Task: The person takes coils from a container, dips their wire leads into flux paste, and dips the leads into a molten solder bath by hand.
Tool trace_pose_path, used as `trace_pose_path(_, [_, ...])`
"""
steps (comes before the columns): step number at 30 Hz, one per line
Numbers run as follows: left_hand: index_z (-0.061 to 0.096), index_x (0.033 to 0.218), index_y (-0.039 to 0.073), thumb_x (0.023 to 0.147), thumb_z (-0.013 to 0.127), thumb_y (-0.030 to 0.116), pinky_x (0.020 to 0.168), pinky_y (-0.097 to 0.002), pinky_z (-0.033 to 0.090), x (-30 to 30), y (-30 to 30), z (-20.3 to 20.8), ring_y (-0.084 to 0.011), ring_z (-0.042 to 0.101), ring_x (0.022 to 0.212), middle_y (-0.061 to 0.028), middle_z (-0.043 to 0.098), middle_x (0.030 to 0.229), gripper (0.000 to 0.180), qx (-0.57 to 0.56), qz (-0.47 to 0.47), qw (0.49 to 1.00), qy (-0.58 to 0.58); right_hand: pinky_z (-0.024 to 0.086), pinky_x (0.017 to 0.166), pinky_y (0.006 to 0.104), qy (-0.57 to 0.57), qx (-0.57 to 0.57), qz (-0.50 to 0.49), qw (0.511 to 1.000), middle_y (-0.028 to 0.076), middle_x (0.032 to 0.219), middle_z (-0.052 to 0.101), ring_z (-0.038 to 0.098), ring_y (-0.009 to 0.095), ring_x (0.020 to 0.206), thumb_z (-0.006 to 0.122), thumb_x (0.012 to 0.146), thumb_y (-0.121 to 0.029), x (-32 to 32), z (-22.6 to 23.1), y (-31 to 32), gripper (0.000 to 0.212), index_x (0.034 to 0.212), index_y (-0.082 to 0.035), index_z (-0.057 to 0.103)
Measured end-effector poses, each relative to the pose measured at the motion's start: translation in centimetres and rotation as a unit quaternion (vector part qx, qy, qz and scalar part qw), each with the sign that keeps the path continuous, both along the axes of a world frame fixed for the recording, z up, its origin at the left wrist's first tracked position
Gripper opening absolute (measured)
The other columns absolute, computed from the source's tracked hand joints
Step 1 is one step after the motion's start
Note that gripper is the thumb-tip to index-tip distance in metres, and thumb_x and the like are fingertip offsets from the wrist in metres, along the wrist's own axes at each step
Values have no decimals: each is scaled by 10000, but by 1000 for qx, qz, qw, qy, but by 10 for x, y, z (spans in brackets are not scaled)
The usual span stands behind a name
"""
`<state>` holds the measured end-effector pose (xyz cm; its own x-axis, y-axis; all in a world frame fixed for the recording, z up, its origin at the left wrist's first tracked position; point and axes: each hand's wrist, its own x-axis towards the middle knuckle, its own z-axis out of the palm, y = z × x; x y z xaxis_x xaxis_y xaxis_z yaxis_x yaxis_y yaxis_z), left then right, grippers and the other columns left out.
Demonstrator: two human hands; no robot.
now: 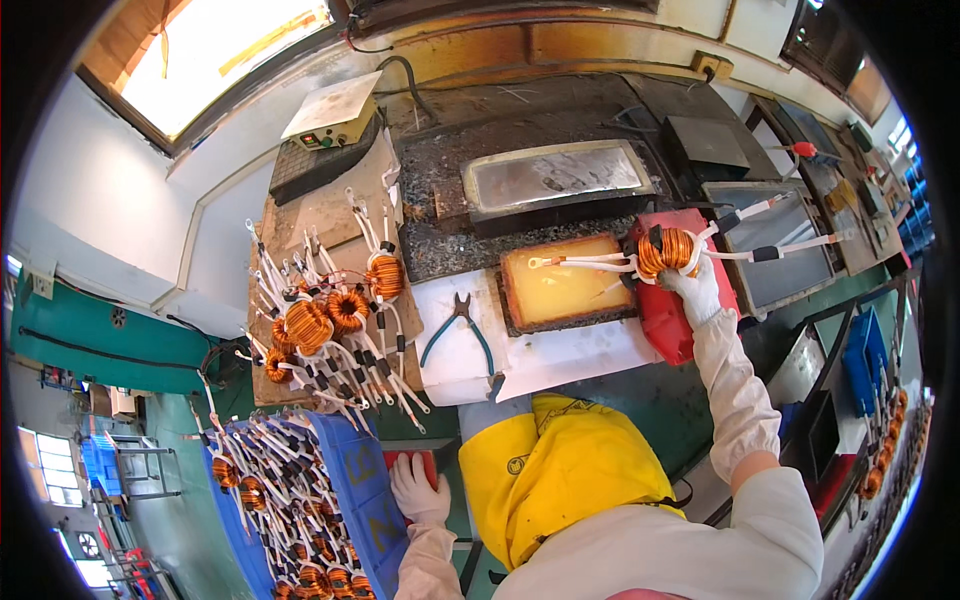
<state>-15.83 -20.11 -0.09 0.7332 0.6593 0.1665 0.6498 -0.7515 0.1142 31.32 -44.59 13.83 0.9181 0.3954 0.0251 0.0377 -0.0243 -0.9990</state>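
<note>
My right hand (695, 292), in a white glove, grips a copper-wound ring coil (665, 252) over a red plastic bin (668, 325). White sleeved leads with metal lugs stick out from both sides of the coil. The leads on its left reach over a shallow tray of yellowish, wax-like material (560, 285). Low on the left, my gloved left hand (420, 490) lies with fingers stretched out on a red surface (425, 468), beside a blue crate (365, 500). It holds nothing that I can see. Several similar coils (310, 325) are heaped on the bench's left part.
Blue-handled pliers (460, 335) lie on white paper before me. Behind the tray stands a rectangular pot with a silvery surface (560, 175). A control box (330, 112) sits back left. More coils fill the blue crate; others hang on a rack (880, 450) at right.
</note>
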Motion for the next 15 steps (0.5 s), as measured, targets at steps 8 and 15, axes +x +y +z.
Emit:
trace_pose_path(8, [476, 1256, 97, 644, 721, 247, 1041, -516, 320, 3, 1, 2, -403, 407, 1225, -185, 435, 1329, 676, -13, 3, 1000, -14, 493, 598, 243, 8, 66, -50, 997, 33, 947, 623, 580, 99, 711, 612, 816, -77, 4, 3, 5, 420, 1219, -46, 497])
trace_pose_path(15, [472, 1261, 93, 644, 720, 246, 1041, -520, 313, -6, 1, 2, -399, 393, 1239, -196, 430, 1338, 682, -22, 14, 1000, -1, 528, 550, 253, 31, 86, -163, 982, 3, 997, 611, 587, 84, 744, 643, 848, -188, 17, 4, 32, 405, 1229, -122, 521])
